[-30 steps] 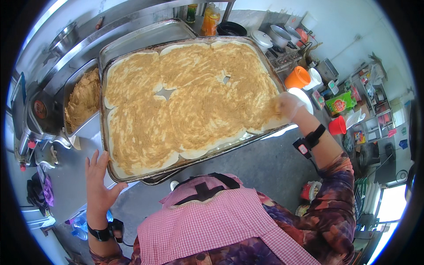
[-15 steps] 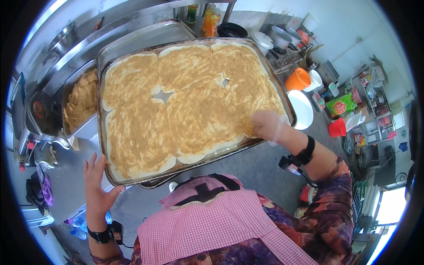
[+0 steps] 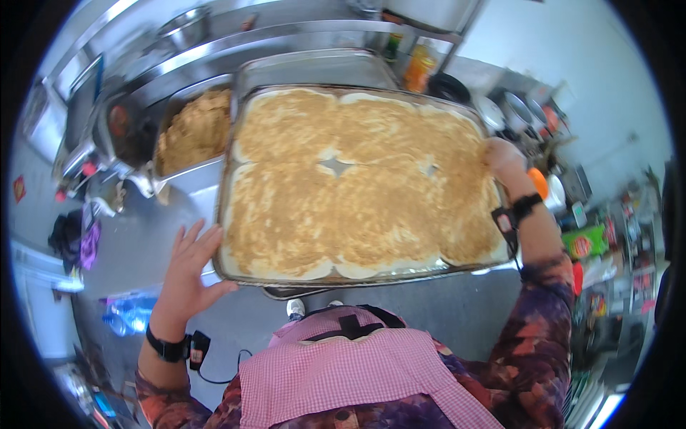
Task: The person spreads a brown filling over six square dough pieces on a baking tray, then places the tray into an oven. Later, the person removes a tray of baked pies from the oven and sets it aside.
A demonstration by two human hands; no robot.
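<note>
A large rimmed baking tray (image 3: 223, 214) lies in front of me. In it are several joined sheets of pale dough (image 3: 357, 272), covered with a brown paste (image 3: 343, 222) in streaks. Grey metal shows through two small gaps between the sheets. My left hand (image 3: 189, 268) is open, fingers spread, at the tray's near left corner; the thumb and fingertips meet the rim. At the tray's right side, my right hand (image 3: 504, 161) is curled over the paste near the rim. It is slightly blurred, and whatever its fingers hold is hidden.
Left of the tray stands a metal pan (image 3: 199, 171) with a mound of brown paste (image 3: 196, 129). An empty metal tray (image 3: 314, 70) lies behind. Bottles with orange contents (image 3: 420, 68), a black pan (image 3: 449, 88) and pots (image 3: 516, 111) stand at the back right.
My right hand has gone from the tray's near right part to farther back along its right edge. The view has shifted; my left hand stays at the near left corner.
</note>
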